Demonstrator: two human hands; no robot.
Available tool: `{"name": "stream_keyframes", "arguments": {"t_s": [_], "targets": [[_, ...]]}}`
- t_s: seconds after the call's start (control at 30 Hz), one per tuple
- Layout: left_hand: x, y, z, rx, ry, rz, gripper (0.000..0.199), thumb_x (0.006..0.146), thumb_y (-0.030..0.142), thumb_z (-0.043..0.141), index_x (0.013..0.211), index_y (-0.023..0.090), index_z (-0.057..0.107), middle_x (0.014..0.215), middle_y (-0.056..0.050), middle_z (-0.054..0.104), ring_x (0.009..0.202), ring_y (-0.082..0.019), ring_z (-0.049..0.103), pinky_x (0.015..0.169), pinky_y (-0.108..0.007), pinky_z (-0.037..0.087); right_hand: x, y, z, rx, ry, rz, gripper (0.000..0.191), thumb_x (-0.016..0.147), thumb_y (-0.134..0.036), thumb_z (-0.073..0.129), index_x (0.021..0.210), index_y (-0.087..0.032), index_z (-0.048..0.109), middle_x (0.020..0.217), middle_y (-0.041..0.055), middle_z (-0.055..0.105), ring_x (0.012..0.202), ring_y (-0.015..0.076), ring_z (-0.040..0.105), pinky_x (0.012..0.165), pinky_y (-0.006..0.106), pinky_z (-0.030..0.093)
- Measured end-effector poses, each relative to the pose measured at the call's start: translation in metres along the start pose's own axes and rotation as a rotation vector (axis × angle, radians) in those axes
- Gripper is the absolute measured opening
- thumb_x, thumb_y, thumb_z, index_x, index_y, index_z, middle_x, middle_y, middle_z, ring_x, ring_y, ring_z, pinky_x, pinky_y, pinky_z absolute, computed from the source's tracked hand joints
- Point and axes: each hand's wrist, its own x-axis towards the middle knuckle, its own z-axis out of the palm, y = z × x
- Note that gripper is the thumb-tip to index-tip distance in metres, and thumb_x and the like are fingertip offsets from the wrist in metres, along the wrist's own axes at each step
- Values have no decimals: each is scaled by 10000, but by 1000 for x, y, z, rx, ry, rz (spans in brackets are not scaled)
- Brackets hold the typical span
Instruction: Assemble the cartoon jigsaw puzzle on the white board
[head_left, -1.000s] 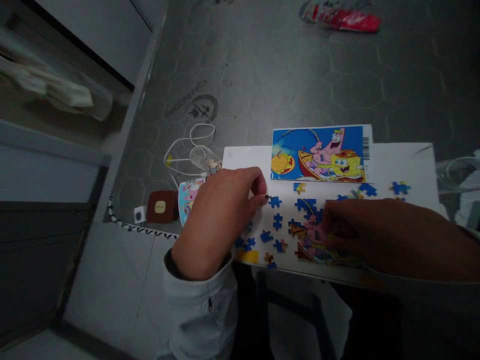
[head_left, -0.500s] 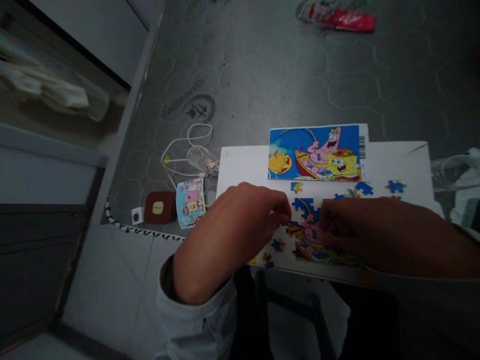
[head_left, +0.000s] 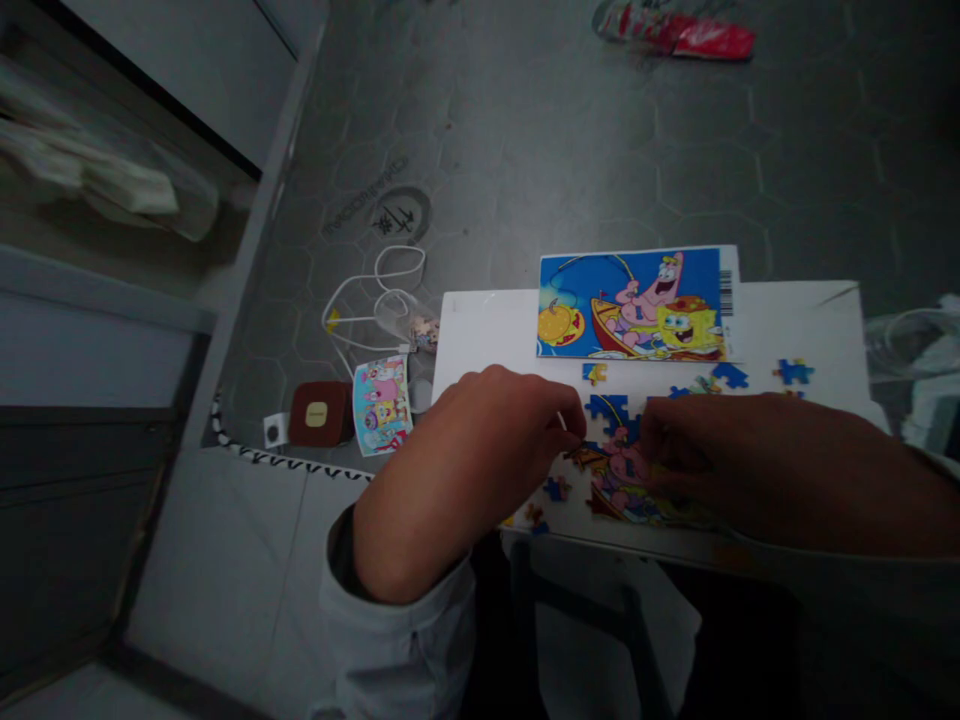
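Note:
On a white board (head_left: 487, 330) lies a partly joined cartoon puzzle (head_left: 619, 470). My left hand (head_left: 510, 425) is at its left edge, thumb and fingers pinched over a puzzle piece whose outline is mostly hidden. Over the puzzle's right part rests my right hand (head_left: 720, 455), fingers bent together at the blue upper section; anything between them is hidden. A printed reference picture (head_left: 630, 305) lies behind the puzzle. Loose pieces lie around: a yellow and blue one (head_left: 595, 373), a blue one (head_left: 730, 375), another (head_left: 793, 371) and one at the left (head_left: 556, 488).
Left of the board are a second cartoon card (head_left: 381, 405), a brown box (head_left: 319, 414), a white cable (head_left: 352, 275) and a clear bag with pieces (head_left: 421, 332). A red package (head_left: 709, 38) lies on the floor beyond. A dark stool frame (head_left: 581, 605) is below the board.
My left hand has shifted very slightly to the right at the puzzle's left edge. My right hand looks almost unmoved.

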Motion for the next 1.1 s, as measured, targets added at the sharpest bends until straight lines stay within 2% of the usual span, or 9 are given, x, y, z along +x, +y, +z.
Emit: {"name": "stream_keyframes", "arguments": {"t_s": [0.13,0.23,0.37,0.5,0.63,0.83,0.93,1.1], "targets": [[-1,3,1,25,-43,20,276,1019,182,708,1102,346,913,1018,-12,908,911,-270,841,854,-415,574,-1,-1,0,-10,-6,7,196,945,-496,700,920,-306,740,960,57,822,793,283,714,659,402,371],[0,8,2,49,-77,44,212,1028,226,714,1096,296,902,1045,-48,909,979,-309,852,887,-447,591,-2,-2,1,-19,5,4,217,951,-517,681,934,-310,743,977,55,826,806,286,721,658,401,367],[0,12,3,84,-149,46,199,1055,261,682,1073,239,879,1062,-93,901,996,-330,851,883,-467,604,-2,1,4,-42,27,-10,266,970,-540,646,887,-296,713,869,55,793,687,242,668,625,386,329],[0,11,7,128,-191,32,262,1081,262,629,1069,228,888,1030,-117,888,948,-325,841,837,-450,609,0,3,9,-5,103,-43,266,919,-541,716,844,-287,688,835,55,782,633,224,628,593,382,323],[1,9,10,128,-183,3,276,1085,301,627,1047,215,886,1009,-134,874,932,-331,829,830,-457,609,0,3,10,11,102,-42,235,908,-513,738,850,-291,688,820,47,764,608,214,605,592,377,311],[0,10,8,132,-208,-52,222,1061,346,698,1063,212,875,1048,-139,877,974,-375,827,862,-507,607,-1,-3,1,-20,29,-15,246,944,-525,675,864,-293,689,833,62,761,626,235,625,594,392,297],[-1,12,7,115,-195,-34,227,1075,349,687,1077,212,868,1068,-132,883,1004,-375,831,865,-500,602,-2,-4,-2,-37,-9,3,210,958,-487,666,885,-292,691,857,61,769,664,247,655,614,400,320],[1,12,7,77,-158,43,191,1072,253,669,1069,228,858,1059,-90,895,973,-307,841,862,-433,590,-2,-3,-1,-46,24,-4,204,942,-497,691,904,-298,710,898,54,796,711,252,680,618,391,334]]}}
